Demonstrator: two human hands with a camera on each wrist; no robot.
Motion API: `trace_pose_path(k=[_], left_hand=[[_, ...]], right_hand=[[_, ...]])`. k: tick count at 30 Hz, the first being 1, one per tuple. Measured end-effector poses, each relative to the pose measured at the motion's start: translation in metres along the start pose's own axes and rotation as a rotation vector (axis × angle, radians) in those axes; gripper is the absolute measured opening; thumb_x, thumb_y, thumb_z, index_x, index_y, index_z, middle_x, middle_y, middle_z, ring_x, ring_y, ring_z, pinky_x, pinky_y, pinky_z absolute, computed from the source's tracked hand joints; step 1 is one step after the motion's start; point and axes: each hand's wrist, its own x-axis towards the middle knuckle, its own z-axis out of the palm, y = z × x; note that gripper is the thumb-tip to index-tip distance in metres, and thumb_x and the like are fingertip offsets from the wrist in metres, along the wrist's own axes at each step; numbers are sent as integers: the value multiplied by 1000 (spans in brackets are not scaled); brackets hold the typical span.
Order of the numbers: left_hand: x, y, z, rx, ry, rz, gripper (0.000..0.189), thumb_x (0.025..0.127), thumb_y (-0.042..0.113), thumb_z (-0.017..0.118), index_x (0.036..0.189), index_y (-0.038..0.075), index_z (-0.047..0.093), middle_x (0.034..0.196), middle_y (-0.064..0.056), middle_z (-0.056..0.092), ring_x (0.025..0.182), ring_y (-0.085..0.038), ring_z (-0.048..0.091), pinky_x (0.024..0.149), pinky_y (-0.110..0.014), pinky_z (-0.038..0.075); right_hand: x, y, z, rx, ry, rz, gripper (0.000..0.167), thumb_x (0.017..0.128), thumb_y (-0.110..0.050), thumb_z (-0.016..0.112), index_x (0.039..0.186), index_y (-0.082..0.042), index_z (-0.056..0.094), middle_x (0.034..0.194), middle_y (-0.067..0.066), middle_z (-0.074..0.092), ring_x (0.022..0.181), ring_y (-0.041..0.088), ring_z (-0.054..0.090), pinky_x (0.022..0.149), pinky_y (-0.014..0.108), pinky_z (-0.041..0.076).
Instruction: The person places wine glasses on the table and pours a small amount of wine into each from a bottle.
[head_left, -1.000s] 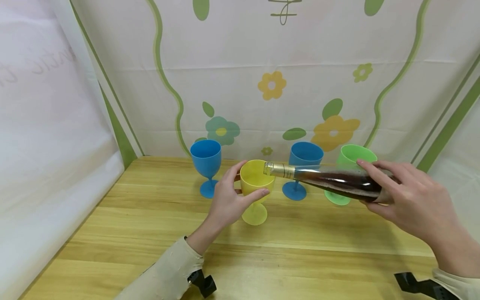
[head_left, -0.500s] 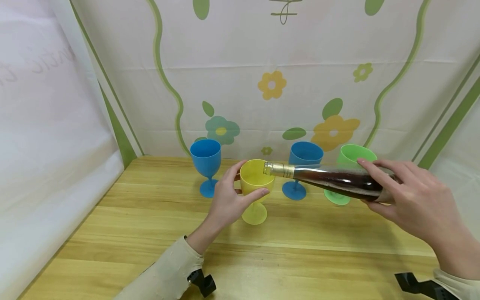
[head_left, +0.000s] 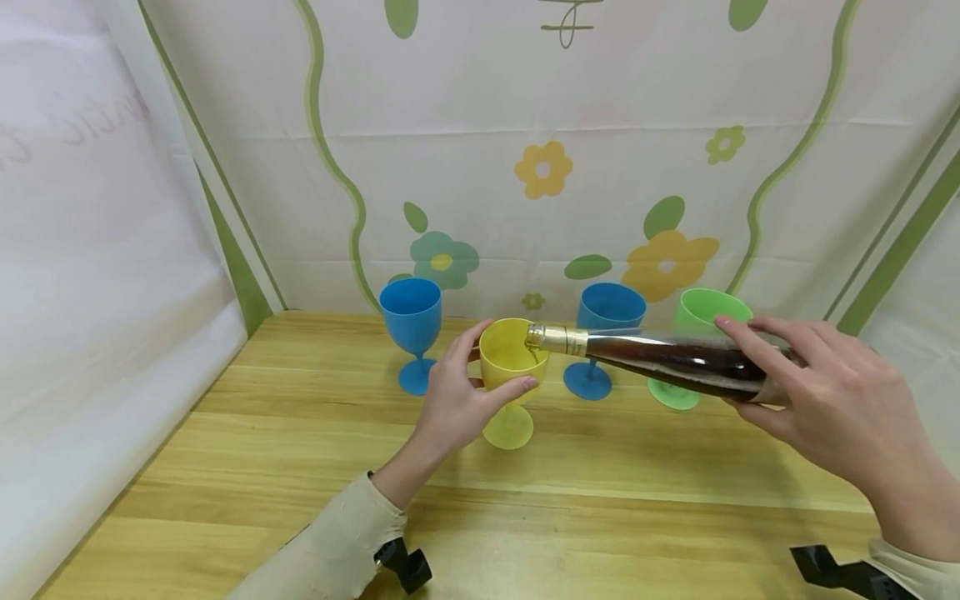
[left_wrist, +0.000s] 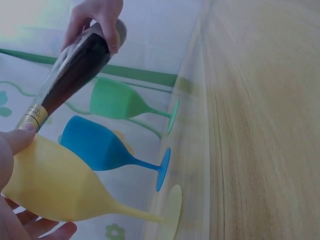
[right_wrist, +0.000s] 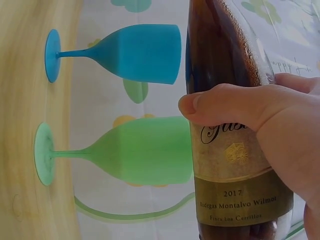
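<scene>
My left hand (head_left: 468,392) grips the bowl of a yellow goblet (head_left: 513,358), thumb in front and fingers behind. The goblet stands upright on the table. In my right hand (head_left: 832,396) is a glass wine bottle (head_left: 660,358) with dark liquid, gripped round its labelled body and tipped nearly level. The bottle's mouth lies over the goblet's rim, and a thin stream of liquid runs from it into the bowl. In the right wrist view the bottle's label (right_wrist: 240,200) shows below my thumb, with froth along the liquid's edge.
One blue goblet (head_left: 411,321) stands left of the yellow one. Behind the bottle are another blue goblet (head_left: 611,304) and a green goblet (head_left: 708,308). A flower-printed cloth (head_left: 465,183) hangs at the back edge of the wooden table (head_left: 525,517).
A stream of liquid now shows at the bottle's mouth, falling into the yellow goblet. The dark liquid has moved further along toward the neck. Both hands keep nearly the same place.
</scene>
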Motion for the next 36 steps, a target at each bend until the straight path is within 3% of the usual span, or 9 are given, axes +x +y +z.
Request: trace_pose_path(k=[36], left_hand=[[-2,1,0,20,6,10,90,83,31,93,157,12,47,141,-6,63,121,-23,67,88,-37,66]], right_hand=[[3,-1,-5,-21,13,-10,85,105,-77,20,151,-18,61,118,21,70,92,44,66,71,58,55]])
